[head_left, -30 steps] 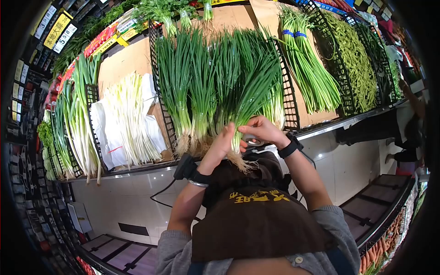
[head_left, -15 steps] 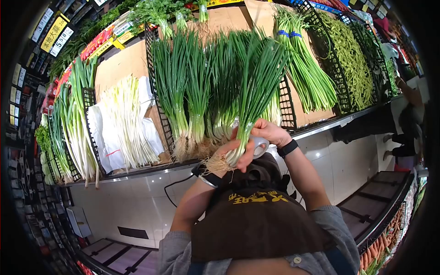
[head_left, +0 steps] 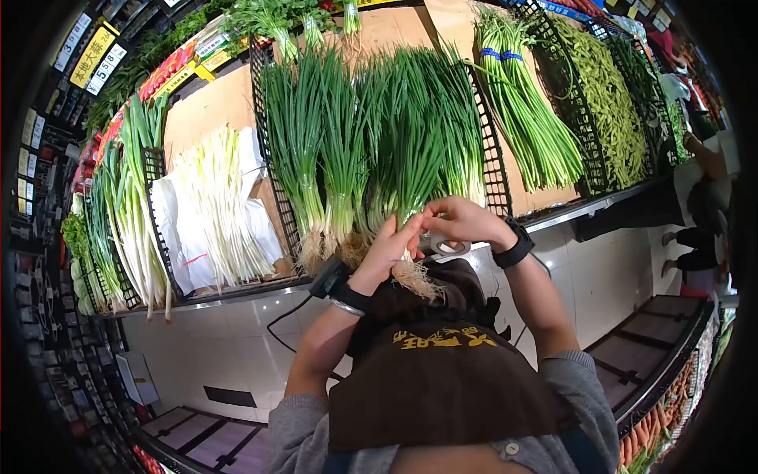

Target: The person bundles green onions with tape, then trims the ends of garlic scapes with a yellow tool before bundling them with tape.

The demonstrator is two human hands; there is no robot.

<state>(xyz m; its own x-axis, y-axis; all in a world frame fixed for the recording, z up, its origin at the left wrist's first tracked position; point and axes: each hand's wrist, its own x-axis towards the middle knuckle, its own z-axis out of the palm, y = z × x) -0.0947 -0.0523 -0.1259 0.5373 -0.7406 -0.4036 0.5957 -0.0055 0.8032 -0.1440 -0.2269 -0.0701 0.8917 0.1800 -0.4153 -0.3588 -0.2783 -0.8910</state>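
Observation:
A bunch of scallions (head_left: 415,170) is in my left hand (head_left: 388,251), whose fingers and thumb close round the white stems. The roots (head_left: 414,278) hang below that hand toward the apron, and the green tops point away over the crate. My right hand (head_left: 466,220) is closed, its fingertips pinched together against the stems beside my left thumb. Under its palm is a roll of clear tape (head_left: 450,246), partly covered by the fingers. More scallions (head_left: 304,150) lie in the black crate (head_left: 495,170) just beyond both hands.
Pale yellow chives (head_left: 212,209) lie on white paper to the left, next to leeks (head_left: 130,205). Garlic stems with blue bands (head_left: 525,118) and a crate of green beans (head_left: 604,110) are to the right. A metal shelf edge (head_left: 553,217) runs along the front. Another person stands far right.
The scallion bunch has swung from leaning right to nearly upright, and its roots have moved right. My left hand has turned around the stems. My right hand has shifted slightly left, fingertips meeting the stems.

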